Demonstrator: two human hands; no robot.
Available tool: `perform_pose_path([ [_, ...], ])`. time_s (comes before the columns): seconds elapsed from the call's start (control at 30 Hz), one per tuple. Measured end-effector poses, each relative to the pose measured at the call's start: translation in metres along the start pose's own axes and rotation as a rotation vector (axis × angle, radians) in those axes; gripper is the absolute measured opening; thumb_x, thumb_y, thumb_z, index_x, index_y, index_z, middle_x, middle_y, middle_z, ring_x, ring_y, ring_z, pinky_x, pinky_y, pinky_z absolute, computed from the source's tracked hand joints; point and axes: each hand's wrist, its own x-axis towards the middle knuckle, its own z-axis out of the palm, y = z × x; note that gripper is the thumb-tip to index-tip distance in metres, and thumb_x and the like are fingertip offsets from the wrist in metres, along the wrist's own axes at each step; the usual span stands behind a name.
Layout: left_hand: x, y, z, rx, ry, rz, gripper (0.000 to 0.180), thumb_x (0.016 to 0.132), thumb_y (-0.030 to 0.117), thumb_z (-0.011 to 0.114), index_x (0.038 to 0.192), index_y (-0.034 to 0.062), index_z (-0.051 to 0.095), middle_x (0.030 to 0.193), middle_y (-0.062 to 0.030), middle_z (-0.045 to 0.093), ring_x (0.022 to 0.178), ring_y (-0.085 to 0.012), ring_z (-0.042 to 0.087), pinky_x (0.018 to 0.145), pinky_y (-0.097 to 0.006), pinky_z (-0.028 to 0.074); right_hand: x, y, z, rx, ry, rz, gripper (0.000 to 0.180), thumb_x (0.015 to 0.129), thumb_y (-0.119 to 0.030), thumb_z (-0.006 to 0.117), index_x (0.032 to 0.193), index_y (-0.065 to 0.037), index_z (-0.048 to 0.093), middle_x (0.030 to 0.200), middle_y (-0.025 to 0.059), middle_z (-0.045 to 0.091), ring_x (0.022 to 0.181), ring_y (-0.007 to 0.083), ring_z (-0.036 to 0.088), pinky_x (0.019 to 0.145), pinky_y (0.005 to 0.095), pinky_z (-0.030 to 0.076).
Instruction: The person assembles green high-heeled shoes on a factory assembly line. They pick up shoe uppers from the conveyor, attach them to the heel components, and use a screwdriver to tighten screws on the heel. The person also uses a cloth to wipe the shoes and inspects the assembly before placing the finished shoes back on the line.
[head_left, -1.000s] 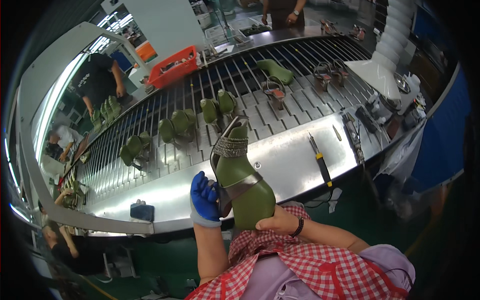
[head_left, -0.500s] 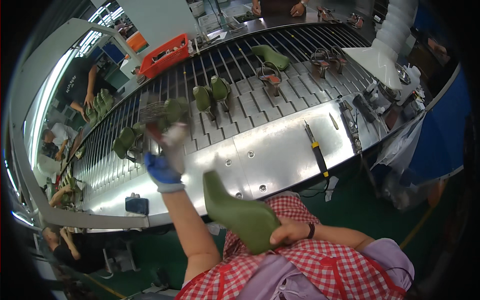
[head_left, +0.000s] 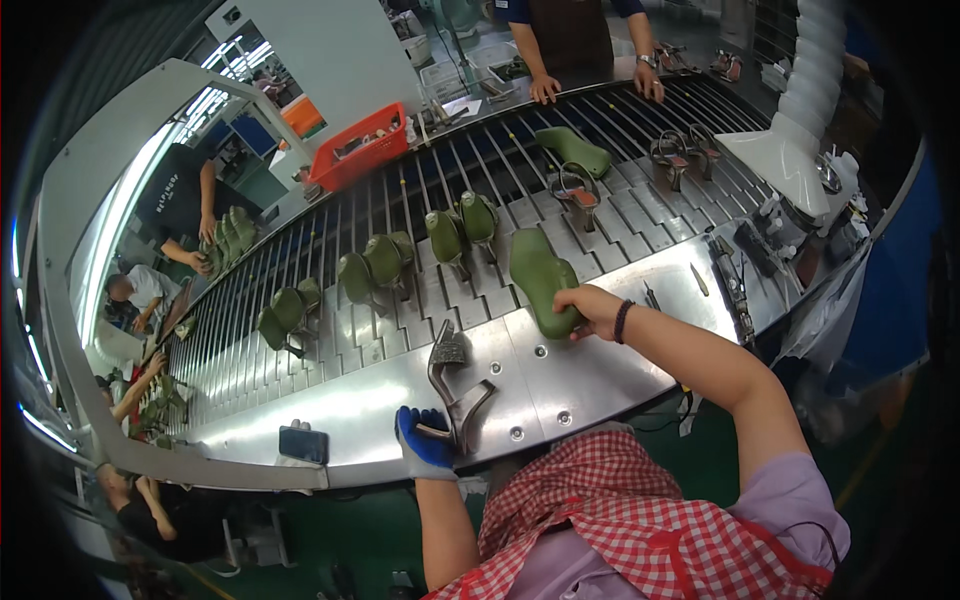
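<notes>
Head view showed the right hand [head_left: 592, 308] closed on the heel end of a green last [head_left: 540, 275] lying on the conveyor [head_left: 400, 330]; its long axis ran away from the person, toe pointing up-left of the hand. Left hand [head_left: 425, 440], in a blue glove, gripped a grey sandal [head_left: 452, 385] at the table [head_left: 590, 375] edge, heel upright. Last lay well right of the sandal, nearer the right hand.

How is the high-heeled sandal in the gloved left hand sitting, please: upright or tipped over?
Tipped. The high-heeled sandal rests tilted on the metal ledge, thin heel pointing sideways to the right, held by the left hand.
</notes>
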Motion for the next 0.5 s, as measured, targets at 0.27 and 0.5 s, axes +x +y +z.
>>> perform_pose_path([
  [0.27,-0.059,-0.002,0.04,1.74,-0.248,0.759,0.126,0.059,0.046,0.083,0.152,0.0032,0.01,0.153,-0.018,0.028,0.141,-0.0361,0.026,0.118,-0.043,0.014,0.108,-0.017,-0.026,-0.255,0.405,-0.73,0.054,0.081,-0.006,0.064,0.131,0.001,0.046,0.138,0.0161,0.047,0.133,0.0258,0.043,0.106,0.0341,0.037],
  [0.5,-0.004,0.008,0.005,1.245,-0.17,0.41,0.05,0.088,0.022,0.062,0.13,-0.0013,0.051,0.111,-0.0178,0.064,0.107,-0.0357,0.06,0.091,-0.042,0.048,-0.02,0.033,-0.018,-0.322,0.175,-0.752,0.038,0.084,-0.003,0.059,0.121,0.0,0.054,0.122,0.0119,0.058,0.117,0.0202,0.056,0.094,0.0311,0.047],
])
